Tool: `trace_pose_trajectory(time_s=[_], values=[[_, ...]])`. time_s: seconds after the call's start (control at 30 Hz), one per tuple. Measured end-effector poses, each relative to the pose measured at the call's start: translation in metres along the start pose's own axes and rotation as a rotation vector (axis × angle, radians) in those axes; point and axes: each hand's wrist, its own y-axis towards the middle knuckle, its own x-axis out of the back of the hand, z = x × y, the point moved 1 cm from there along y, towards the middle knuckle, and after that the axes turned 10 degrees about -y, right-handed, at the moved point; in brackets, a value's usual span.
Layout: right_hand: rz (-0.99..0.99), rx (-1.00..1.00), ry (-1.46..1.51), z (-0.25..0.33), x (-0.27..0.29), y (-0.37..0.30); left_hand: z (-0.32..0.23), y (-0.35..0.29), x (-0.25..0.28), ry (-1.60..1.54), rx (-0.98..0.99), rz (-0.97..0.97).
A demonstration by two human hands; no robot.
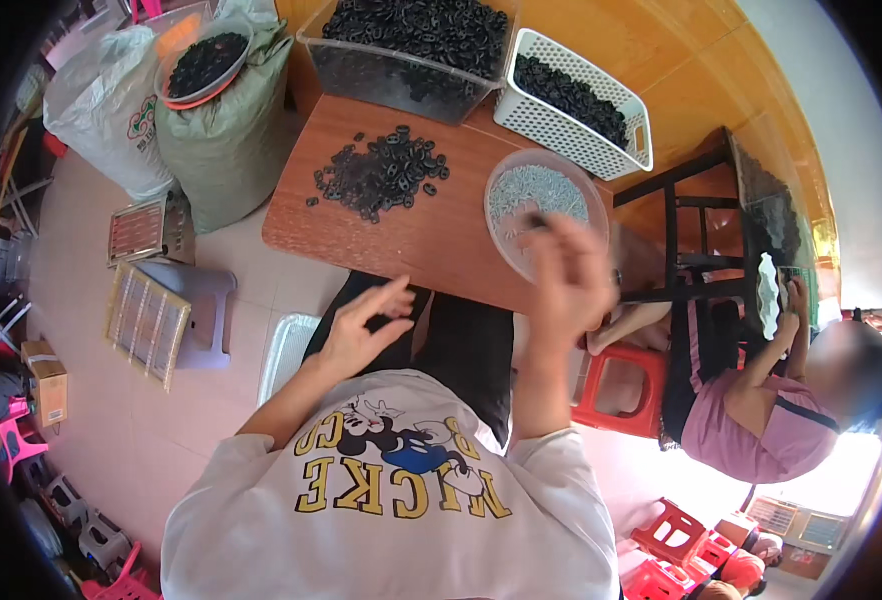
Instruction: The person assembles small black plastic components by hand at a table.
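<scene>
My right hand (573, 275), smeared by motion, is over the near side of a round clear bowl (494, 232) at the table's right. Pinched at its fingertips is a small black part (536, 220), too blurred to make out its shape. Small silvery pieces like screws (531, 190) fill the bowl. My left hand (369, 325) hovers over my lap by the table's front edge, fingers stretched and apart, with nothing seen in it. On the reddish-brown table (441, 255) lies a loose pile of black oval parts with holes (386, 172), left of the bowl.
Behind the pile stand a clear bin (401, 85) and a white perforated basket (571, 140), both holding black parts. Full sacks (226, 160) stand on the left beside a small stool (201, 315). At right, a person (761, 410) sits beside a red stool (626, 390) and a dark frame (676, 230).
</scene>
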Motion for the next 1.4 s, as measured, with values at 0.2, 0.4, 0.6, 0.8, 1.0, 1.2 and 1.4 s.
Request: trace_pose_trajectory(time_s=[0.2,0.4,0.6,0.8,1.0,1.2,1.4], values=[[-0.479,0.307,-0.143,-0.012,0.036,0.138,0.044,-0.039,0.005,0.228,0.029,0.021],[0.066,0.048,-0.386,-0.051,-0.043,0.079,0.053,-0.036,0.005,0.39,-0.077,-0.012],[0.377,0.191,-0.485,-0.128,-0.134,0.032,0.056,-0.033,0.005,0.375,-0.097,0.026],[0.561,0.389,-0.767,-0.136,-0.151,0.014,0.059,-0.034,0.011,0.377,-0.101,0.01],[0.507,0.391,-0.764,-0.105,-0.149,-0.005,0.063,-0.036,0.016,0.367,-0.113,0.026],[0.331,0.642,-0.381,-0.058,-0.194,-0.014,0.066,-0.035,0.014,0.359,-0.135,0.023],[0.417,0.658,-0.42,-0.066,-0.226,-0.019,0.065,-0.034,0.015,0.343,-0.125,0.038]])
